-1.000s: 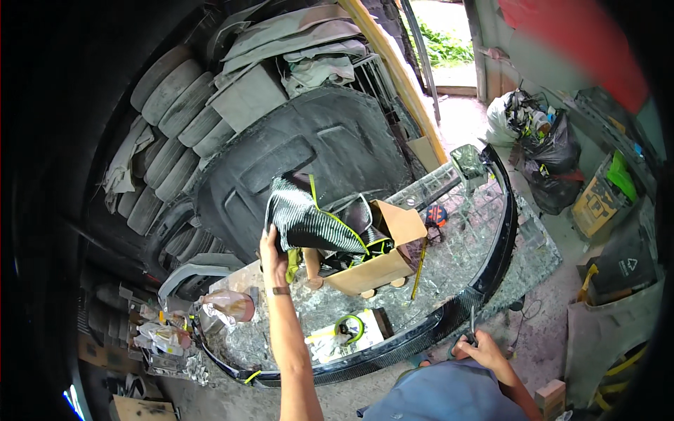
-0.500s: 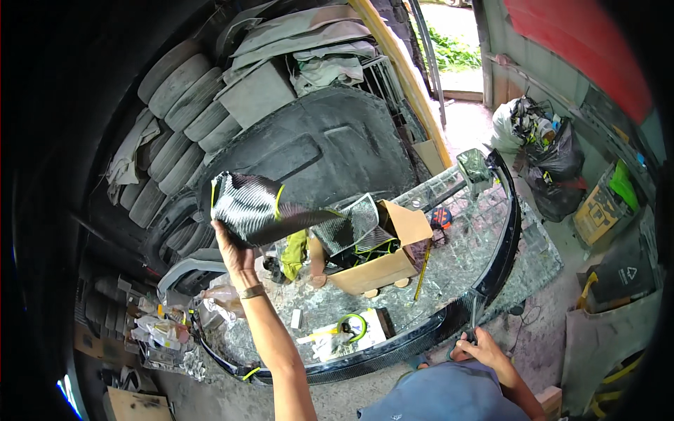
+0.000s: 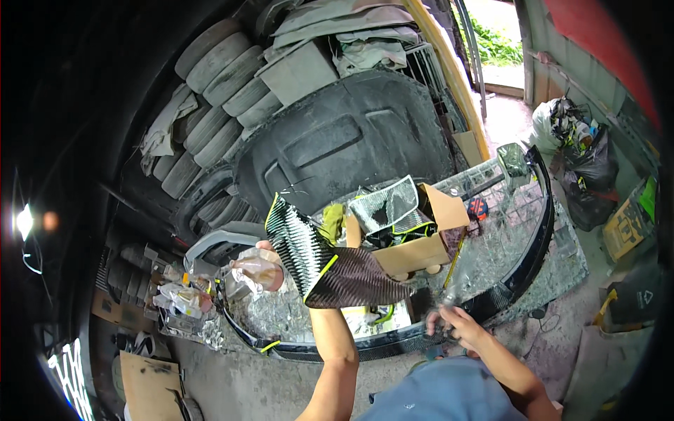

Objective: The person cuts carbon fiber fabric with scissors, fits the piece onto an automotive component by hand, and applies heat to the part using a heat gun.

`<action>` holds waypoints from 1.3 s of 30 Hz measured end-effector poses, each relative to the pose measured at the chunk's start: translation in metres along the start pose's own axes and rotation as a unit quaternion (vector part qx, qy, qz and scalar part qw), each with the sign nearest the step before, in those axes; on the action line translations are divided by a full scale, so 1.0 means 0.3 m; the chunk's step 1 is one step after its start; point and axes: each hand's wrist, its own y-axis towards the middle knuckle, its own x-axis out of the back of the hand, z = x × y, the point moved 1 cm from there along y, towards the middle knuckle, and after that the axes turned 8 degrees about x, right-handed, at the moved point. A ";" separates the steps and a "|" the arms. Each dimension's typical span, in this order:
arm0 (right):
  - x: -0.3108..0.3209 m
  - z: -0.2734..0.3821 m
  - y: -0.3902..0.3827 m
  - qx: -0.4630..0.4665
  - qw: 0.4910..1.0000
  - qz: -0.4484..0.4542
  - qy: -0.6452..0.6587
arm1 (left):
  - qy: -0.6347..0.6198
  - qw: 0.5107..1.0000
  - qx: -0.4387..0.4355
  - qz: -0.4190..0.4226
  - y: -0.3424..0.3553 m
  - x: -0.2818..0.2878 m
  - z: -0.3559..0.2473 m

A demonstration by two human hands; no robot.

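Note:
My left hand (image 3: pixel 265 245) grips a piece of black carbon fibre cloth (image 3: pixel 298 245) edged with yellow tape. The cloth is folded, with a glossy face and a darker flap hanging to the right; it hides most of that hand. My right hand (image 3: pixel 460 326), low and to the right, is closed around scissors (image 3: pixel 446 297) smeared by motion, blades pointing up and apart from the cloth. Below both lies a long curved black bumper lip (image 3: pixel 484 305) along the near side of the table. An open cardboard box (image 3: pixel 406 257) with carbon and mesh scraps stands just beyond the cloth.
The table (image 3: pixel 495 238) is stained and spattered. On it are a red-and-blue tape measure (image 3: pixel 478 208), a plastic-wrapped bundle (image 3: pixel 256 272) and a yellow-green cloth (image 3: pixel 332 223). A black hood panel (image 3: pixel 351 144) leans behind, beside stacked tyres (image 3: pixel 228 77). Rubbish bags (image 3: pixel 590 182) sit at right.
The carbon cloth has come lower and closer, turning in my left hand so its flap hangs over the table's front. My right hand with the scissors has shifted slightly left. The view has turned left.

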 end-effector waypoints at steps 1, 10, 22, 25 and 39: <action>0.014 -0.042 0.044 -0.013 1.000 0.005 0.005 | -0.181 0.980 0.065 0.048 -0.121 0.089 -0.038; -0.142 -0.143 0.237 -0.100 0.980 -0.035 0.168 | -0.514 0.763 0.275 0.278 -0.331 0.487 -0.066; 0.149 0.178 0.198 0.019 1.000 -0.002 0.020 | -0.500 0.537 -0.131 0.667 -0.167 0.121 -0.264; 0.223 0.235 0.205 0.019 1.000 0.021 -0.007 | -0.531 0.486 -0.108 0.685 -0.193 0.067 -0.431; 0.359 0.344 0.178 0.155 0.955 -0.116 -0.224 | -0.541 0.732 -0.007 0.415 -0.285 0.039 -0.771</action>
